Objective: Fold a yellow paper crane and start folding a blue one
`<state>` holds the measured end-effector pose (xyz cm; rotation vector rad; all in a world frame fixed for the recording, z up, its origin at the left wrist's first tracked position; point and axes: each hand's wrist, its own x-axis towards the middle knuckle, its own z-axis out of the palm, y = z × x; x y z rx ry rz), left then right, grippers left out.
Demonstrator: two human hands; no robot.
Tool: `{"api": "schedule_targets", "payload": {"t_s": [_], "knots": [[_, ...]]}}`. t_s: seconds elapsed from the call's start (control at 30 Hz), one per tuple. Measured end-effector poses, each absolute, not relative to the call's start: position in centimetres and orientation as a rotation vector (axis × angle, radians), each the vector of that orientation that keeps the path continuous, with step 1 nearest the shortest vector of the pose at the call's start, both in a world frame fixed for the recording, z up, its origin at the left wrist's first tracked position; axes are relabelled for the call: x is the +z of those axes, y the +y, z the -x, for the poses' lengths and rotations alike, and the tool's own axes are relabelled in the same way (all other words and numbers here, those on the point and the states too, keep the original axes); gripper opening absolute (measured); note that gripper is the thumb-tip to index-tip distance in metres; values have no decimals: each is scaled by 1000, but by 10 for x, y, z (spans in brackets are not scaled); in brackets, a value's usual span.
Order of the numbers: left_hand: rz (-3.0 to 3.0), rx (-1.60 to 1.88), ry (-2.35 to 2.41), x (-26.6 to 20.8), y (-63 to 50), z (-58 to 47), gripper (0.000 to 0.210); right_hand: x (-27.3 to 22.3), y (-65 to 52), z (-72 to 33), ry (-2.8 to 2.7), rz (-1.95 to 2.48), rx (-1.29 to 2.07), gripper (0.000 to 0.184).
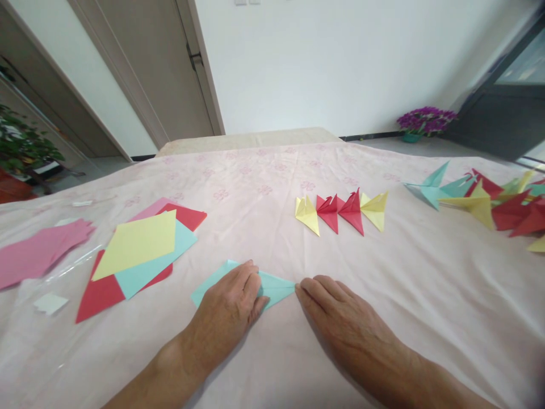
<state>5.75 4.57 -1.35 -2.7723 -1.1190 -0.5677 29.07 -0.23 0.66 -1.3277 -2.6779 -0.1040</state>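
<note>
A sheet of turquoise origami paper point(276, 287), folded into a kite shape with a crease along its middle, lies flat on the cloth. My left hand point(236, 295) rests across its middle, fingers together and bent, holding it down and hiding part of it. At the pointed right end, my right hand point(336, 304) pinches the tip between thumb and fingers. Beyond my hands stands a row of folded paper pieces: a yellow one point(307, 216), a red one point(327, 214), a second red one point(351, 213) and another yellow one point(374, 210).
Loose yellow point(138, 244), turquoise and red sheets overlap on the left, beside a pink stack point(46, 247) and clear plastic wrapping. A pile of finished paper birds point(472, 199) lies at the far right. The pink cloth point(255, 352) is wrinkled.
</note>
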Motion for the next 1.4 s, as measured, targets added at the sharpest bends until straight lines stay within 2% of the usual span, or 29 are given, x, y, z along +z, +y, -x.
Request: {"api": "schedule_targets", "payload": {"t_s": [0.13,0.3,0.43,0.7,0.9,1.27,1.4], "knots": [[2711,-503,-1225,-16,38,-65,23,7,0,-289,-2705,1342,-39,19],[2710,-284,-1204,-16,36,-67,54,3,0,-292,-2718,1311,-17,22],[2743,-258,-1204,-12,34,-66,52,0,-1,-290,-2707,1330,-140,26],[2770,-219,-1234,-13,27,-61,62,-3,-7,-284,-2661,1383,-266,30],[2848,-240,-1220,-16,27,-49,66,4,-5,-286,-2717,1400,-176,27],[2905,-242,-1281,-16,25,-46,64,34,-17,-288,-2694,1576,79,46],[2892,-263,-1289,-20,24,-45,63,36,-23,-289,-2627,1689,15,38]]}}
